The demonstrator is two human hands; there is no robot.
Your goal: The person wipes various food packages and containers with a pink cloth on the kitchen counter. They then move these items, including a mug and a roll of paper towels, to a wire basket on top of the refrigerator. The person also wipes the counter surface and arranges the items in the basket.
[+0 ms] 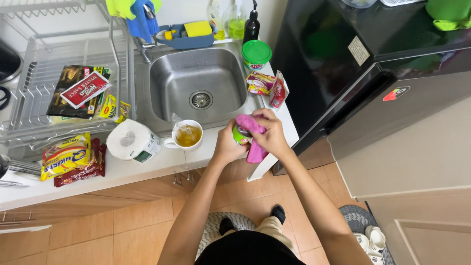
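Note:
My left hand [227,145] grips a small green can [240,135] at the front edge of the white counter [147,169]. My right hand [270,133] presses a pink cloth [251,126] over the top of the can, and the cloth's end hangs down below my fingers. Most of the can is hidden by both hands and the cloth. A white mug [187,135] with yellow liquid and a bag in it stands just left of my left hand.
A steel sink [196,83] lies behind the hands. A paper roll [132,140], snack packets [66,154], a dish rack [54,83] with sachets, a green-lidded tub [256,54] and small packets [267,86] sit around it. A black fridge [368,64] stands on the right.

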